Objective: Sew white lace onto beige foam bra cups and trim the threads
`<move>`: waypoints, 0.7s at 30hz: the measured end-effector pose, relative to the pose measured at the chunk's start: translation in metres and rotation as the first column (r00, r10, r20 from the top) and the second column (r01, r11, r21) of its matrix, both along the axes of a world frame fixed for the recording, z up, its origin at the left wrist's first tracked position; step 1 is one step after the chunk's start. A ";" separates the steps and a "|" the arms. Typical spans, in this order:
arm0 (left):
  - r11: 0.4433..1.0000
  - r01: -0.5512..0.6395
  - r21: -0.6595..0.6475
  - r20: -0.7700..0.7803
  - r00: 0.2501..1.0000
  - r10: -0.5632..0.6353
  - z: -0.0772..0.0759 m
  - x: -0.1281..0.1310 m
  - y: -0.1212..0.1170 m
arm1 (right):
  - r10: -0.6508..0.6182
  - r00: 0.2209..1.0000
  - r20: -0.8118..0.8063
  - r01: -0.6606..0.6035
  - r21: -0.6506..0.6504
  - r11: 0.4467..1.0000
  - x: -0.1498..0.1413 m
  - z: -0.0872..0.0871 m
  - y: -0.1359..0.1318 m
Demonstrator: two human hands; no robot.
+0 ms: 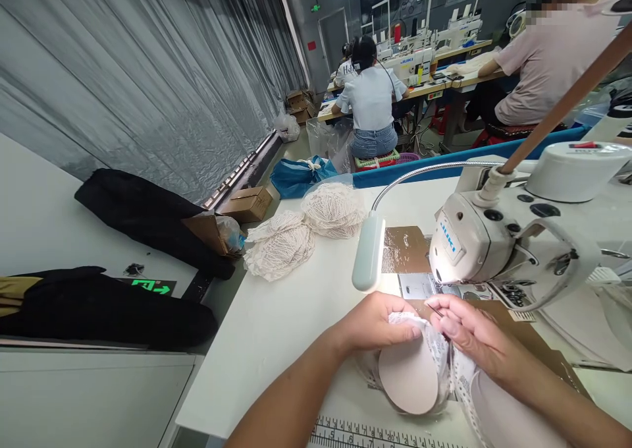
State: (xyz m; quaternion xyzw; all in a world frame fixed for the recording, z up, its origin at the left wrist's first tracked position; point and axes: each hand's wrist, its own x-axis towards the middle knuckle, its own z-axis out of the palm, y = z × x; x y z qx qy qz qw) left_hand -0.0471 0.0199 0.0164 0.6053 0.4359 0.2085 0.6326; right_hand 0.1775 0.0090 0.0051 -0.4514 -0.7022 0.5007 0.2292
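My left hand (382, 323) is closed on the top edge of a lace-trimmed bra cup (409, 379), its thumb pressed over the white trim. The pale, rounded cup hangs below my fingers, just above the table. Close beside it, my right hand (469, 329) pinches a thin, dark, pointed metal tool (434, 309) whose tip points up and left; its other end is hidden in my fingers. A second pale cup (498, 408) with dotted white trim lies under my right forearm. Both hands are in front of the needle area of a white sewing machine (469, 237).
Two heaps of cream lace (281, 244) lie at the table's far left. A lamp (368, 250) on a bendable arm hangs just above my left hand. A printed ruler (375, 435) runs along the near edge. Other people sit at sewing machines (407, 66) beyond.
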 end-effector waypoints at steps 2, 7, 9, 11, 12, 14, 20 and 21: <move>0.999 -0.008 -0.032 0.049 0.999 0.009 0.000 0.000 0.001 | -0.007 1.000 -0.009 0.007 -0.056 0.998 0.004 0.001 0.000; 0.992 -0.056 -0.116 0.139 0.988 0.072 -0.003 0.003 0.001 | 0.025 0.999 -0.032 -0.028 -0.083 0.996 0.008 -0.006 0.001; 0.986 -0.075 -0.150 0.149 0.984 0.098 -0.005 0.004 0.000 | 0.033 0.998 -0.062 -0.038 -0.079 0.996 0.006 -0.009 0.000; 0.984 -0.082 -0.160 0.159 0.981 0.108 -0.006 0.005 0.000 | 0.039 0.996 -0.077 -0.043 -0.057 0.997 0.004 -0.010 0.000; 0.984 -0.081 -0.159 0.161 0.981 0.107 -0.006 0.005 -0.001 | 0.036 0.997 -0.075 -0.039 -0.041 0.998 0.002 -0.010 -0.001; 0.987 -0.068 -0.145 0.154 0.984 0.090 -0.005 0.006 -0.001 | 0.019 0.998 -0.054 -0.019 0.001 1.000 -0.001 -0.008 -0.002; 0.994 0.006 -0.108 0.116 0.993 0.006 -0.002 0.004 0.000 | 0.014 1.000 -0.018 -0.014 0.026 1.000 -0.002 -0.005 -0.001; 0.995 0.016 -0.103 0.117 0.993 -0.003 -0.002 0.003 0.000 | 0.021 0.999 -0.036 -0.021 0.000 1.000 -0.001 -0.006 0.000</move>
